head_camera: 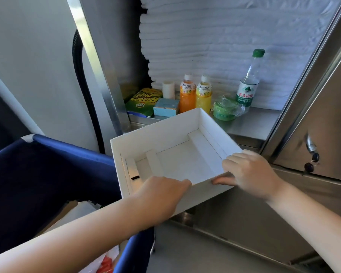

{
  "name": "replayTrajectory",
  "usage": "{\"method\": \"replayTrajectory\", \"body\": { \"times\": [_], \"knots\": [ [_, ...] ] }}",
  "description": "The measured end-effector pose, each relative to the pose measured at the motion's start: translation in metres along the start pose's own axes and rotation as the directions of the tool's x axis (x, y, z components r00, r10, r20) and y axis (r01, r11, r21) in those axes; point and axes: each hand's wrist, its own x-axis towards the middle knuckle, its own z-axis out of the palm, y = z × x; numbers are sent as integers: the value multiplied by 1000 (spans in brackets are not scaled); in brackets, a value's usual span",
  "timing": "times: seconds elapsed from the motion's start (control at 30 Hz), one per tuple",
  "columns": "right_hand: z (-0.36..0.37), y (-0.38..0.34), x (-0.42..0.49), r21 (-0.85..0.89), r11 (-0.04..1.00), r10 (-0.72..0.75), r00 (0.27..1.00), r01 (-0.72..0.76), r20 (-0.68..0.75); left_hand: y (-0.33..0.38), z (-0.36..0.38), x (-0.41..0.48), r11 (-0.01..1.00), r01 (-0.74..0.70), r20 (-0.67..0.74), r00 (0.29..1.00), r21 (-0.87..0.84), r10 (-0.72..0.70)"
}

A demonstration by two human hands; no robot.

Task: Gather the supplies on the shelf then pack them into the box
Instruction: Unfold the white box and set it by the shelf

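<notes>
Right at the near edge, two hands share one white box (158, 134): the left hand (161, 192) grips the near wall with its thumb laid along the rim, and the right hand (250, 174) pinches the near right corner, fingers curled over the top, thumb pressed on the outside. Box tilted, far corner reaching up to the steel shelf (254, 121). Past the grip, on that shelf, count them: one green-and-yellow chips bag (143, 102) farthest left, one pale blue carton (165, 109) just beside it, one small white cylinder (168, 89) behind. Then two juice bottles standing upright and close together, the orange bottle (187, 95) and the yellow bottle (203, 96). Beyond the right hand, one green tub (223, 112) in clear wrap, and one green-capped water bottle (248, 81) upright just behind it. Seven items, all clear of the box. Folded white towels (224, 36) stack up behind them; a blue fabric cart (47, 174) sits left of the left forearm.
</notes>
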Motion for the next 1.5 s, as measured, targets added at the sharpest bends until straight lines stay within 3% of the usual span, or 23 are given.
{"method": "replayTrajectory", "body": {
  "times": [0.17, 0.3, 0.4, 0.53, 0.6, 0.7, 0.83, 0.93, 1.17, 1.27, 1.37, 1.43, 1.5],
  "knots": [
    [-1, -19, 1, -12, 999, -31, 999, 31, -18, -22, 5, -8, 998, 51, -95, 994, -33, -54],
    [-3, -25, 1, -8, 998, 63, 998, -63, -11, -36, 4, 1, 1000, 22, -252, 967, -4, -23],
    [-6, -27, 4, -20, 995, 95, 996, -95, 2, -44, 2, 9, 1000, 6, -275, 961, -8, -8],
    [-10, -28, 12, 40, 986, 155, 983, -160, 98, -60, -3, 14, 997, 13, -319, 947, -79, -37],
    [-13, -27, 18, 101, 969, 196, 952, -225, 234, -70, -3, 15, 991, 41, -340, 937, -131, -84],
    [-13, -23, 28, 138, 924, 268, 862, -356, 431, -81, -2, 18, 992, 62, -336, 937, -109, -95],
    [1, -2, 47, 171, 847, 329, 748, -504, 577, -91, -1, 24, 993, 55, -322, 943, -102, -85],
    [20, 25, 65, 8, 888, 356, 698, -460, 621, -104, -4, 27, 984, 35, -280, 956, -177, -84],
    [49, 69, 86, -207, 909, 410, 680, -363, 608, -139, -8, 51, 974, -89, -86, 994, -210, 72],
    [51, 76, 88, -200, 908, 409, 671, -369, 618, -151, -19, 61, 924, -172, -82, 985, -343, 153],
    [53, 75, 87, -209, 904, 419, 678, -373, 604, -159, -33, 80, 861, -165, -71, 986, -480, 150],
    [54, 76, 87, -191, 898, 428, 682, -397, 593, -161, -35, 105, 898, -132, -94, 990, -419, 102],
    [54, 77, 89, -180, 896, 428, 685, -406, 590, -163, -36, 133, 965, -89, -135, 989, -248, 56]
  ]
}}
